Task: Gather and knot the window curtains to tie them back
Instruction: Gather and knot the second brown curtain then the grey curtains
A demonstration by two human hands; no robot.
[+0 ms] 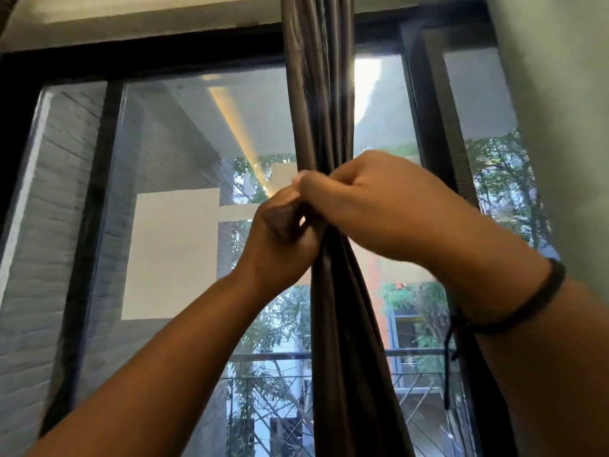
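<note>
Both hands clench the dark curtain (324,103), bunched at the middle of the window (184,179). The left hand (280,239) should keep its grip firm while the right hand (359,199) wraps the loose lower fabric around.

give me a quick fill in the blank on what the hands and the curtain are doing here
1. Both hands grip the dark curtain, which is gathered into a narrow ____.
2. The left hand sits ____ than the right hand.
3. A dark cord bracelet is worn on the ____ wrist.
4. Behind the curtain is a window with a ____ frame.

Missing words: bundle; lower; right; black
</note>
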